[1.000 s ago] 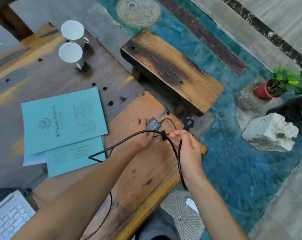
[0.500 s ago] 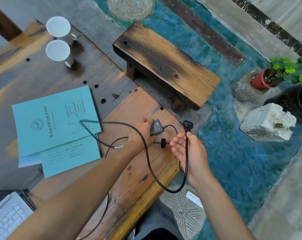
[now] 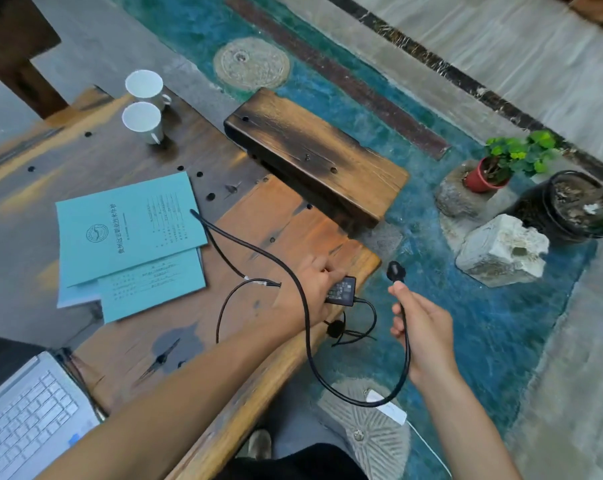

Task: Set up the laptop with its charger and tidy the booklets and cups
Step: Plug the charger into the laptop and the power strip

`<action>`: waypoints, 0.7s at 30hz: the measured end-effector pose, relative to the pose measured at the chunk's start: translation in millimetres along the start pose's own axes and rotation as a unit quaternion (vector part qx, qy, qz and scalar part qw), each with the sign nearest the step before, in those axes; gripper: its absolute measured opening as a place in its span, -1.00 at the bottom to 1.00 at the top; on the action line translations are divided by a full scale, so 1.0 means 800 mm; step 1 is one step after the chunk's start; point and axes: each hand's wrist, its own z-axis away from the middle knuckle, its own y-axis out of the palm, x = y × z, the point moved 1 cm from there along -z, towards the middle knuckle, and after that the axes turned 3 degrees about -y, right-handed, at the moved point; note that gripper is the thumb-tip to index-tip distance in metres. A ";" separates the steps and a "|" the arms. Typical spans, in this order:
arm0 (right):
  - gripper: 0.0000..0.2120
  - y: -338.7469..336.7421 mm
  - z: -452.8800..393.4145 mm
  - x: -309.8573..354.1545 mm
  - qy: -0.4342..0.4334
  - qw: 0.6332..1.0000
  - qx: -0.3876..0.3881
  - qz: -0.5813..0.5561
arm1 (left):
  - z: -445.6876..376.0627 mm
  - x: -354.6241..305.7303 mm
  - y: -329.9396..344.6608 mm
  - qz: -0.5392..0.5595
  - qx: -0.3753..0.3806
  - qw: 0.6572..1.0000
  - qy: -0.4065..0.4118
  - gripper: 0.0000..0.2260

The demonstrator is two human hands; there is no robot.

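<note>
My left hand (image 3: 308, 285) grips the black charger brick (image 3: 341, 291) at the right corner of the wooden table (image 3: 265, 223). My right hand (image 3: 421, 327) holds the black power cable (image 3: 307, 327) just below its plug (image 3: 396, 271), off the table's edge. The cable loops down past the edge and back up over the table onto the teal booklets (image 3: 127, 223). A second thin lead ends at a connector (image 3: 258, 283) on the table. The white laptop (image 3: 26, 420) shows its keyboard at the lower left. Two white cups (image 3: 144, 105) stand at the far left.
A dark wooden bench (image 3: 314, 150) stands beyond the table's right corner. On the blue floor to the right are a pale rock (image 3: 501, 251), a red potted plant (image 3: 501, 164) and a black pot (image 3: 577, 206). My legs are below the table edge.
The bundled cable has come apart: my right hand drew the plug end away to the right, and the loop now hangs lower. The free end slid out over the booklets.
</note>
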 end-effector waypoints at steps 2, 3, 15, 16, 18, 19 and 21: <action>-0.81 -0.026 0.025 -0.015 -0.009 0.999 -0.035 -0.006 | 0.027 -0.019 0.008 -0.009 -0.008 1.000 0.017 -0.52; -0.82 -0.040 0.038 -0.023 -0.013 0.999 -0.051 -0.008 | 0.041 -0.028 0.013 -0.011 -0.007 1.000 0.024 -0.49; -0.89 -0.203 0.205 -0.157 -0.126 0.982 -0.131 0.049 | 0.205 -0.139 0.111 -0.080 0.055 0.983 0.157 -0.34; -0.88 -0.216 0.214 -0.169 -0.131 0.981 -0.133 0.052 | 0.214 -0.145 0.121 -0.085 0.063 0.981 0.165 -0.34; -0.83 -0.239 0.228 -0.193 -0.135 0.981 -0.131 0.056 | 0.227 -0.155 0.143 -0.091 0.079 0.976 0.183 -0.35; -0.80 -0.250 0.234 -0.204 -0.137 0.980 -0.128 0.059 | 0.232 -0.159 0.154 -0.095 0.089 0.973 0.192 -0.35; -0.71 -0.270 0.243 -0.225 -0.139 0.980 -0.127 0.069 | 0.240 -0.165 0.176 -0.104 0.111 0.966 0.208 -0.36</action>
